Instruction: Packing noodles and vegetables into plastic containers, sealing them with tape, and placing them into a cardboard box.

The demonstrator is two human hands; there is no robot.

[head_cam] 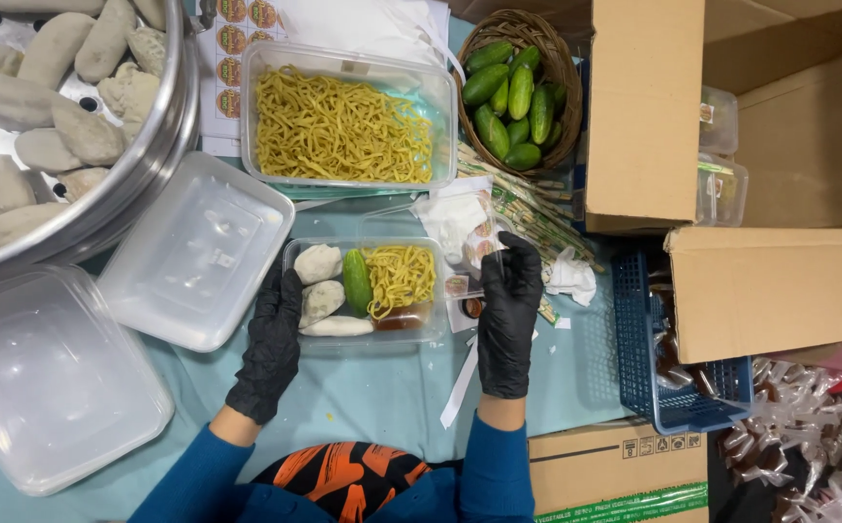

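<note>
A small clear plastic food box (pixel 433 327) lies in front of me on the teal cloth. It holds pale dumplings (pixel 318 263), a green cucumber (pixel 357 281), yellow noodles (pixel 400 276) and a dark sauce packet. My left hand (pixel 273 339), in a black glove, rests against the box's left end. My right hand (pixel 510 310), also in a black glove, is at the box's right end and holds a clear plastic lid or wrapper (pixel 460 228) with small round stickers.
A large box of yellow noodles (pixel 351 126) stands behind. A metal steamer tray (pixel 150 160) with dumplings is at far left. Clear lids (pixel 193 252) lie at left, a basket of cucumbers (pixel 518 92) behind right, cardboard boxes (pixel 760 291) and a blue crate (pixel 634 339) at right.
</note>
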